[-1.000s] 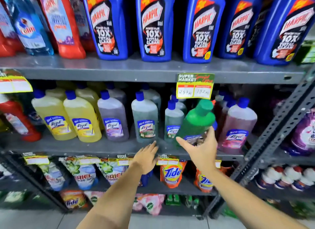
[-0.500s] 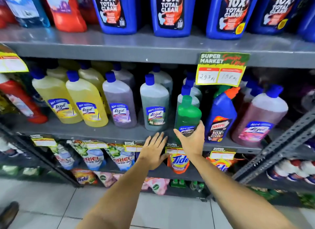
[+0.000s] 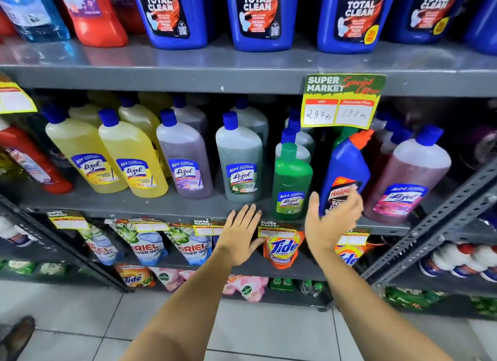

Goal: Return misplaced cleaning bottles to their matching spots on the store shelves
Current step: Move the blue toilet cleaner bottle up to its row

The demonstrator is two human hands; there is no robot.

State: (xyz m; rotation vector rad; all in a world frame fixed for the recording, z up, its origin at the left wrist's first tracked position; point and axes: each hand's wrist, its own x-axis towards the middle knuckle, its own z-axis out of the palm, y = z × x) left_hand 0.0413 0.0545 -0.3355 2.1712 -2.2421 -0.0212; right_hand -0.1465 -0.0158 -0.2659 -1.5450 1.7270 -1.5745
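Shelf (image 3: 188, 75) — grey painted metal, slight sheen; green bottle (image 3: 291, 177) — glossy plastic; price tag (image 3: 341, 102) matt paper.

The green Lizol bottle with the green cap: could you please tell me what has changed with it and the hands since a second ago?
The green Lizol bottle with the green cap was tilted in the right hand; it now stands upright on the grey middle shelf, released. The right hand, open, has moved right to the blue Harpic bottle with the orange nozzle. The left hand stays open at the shelf edge; the other Lizol bottles are unmoved.
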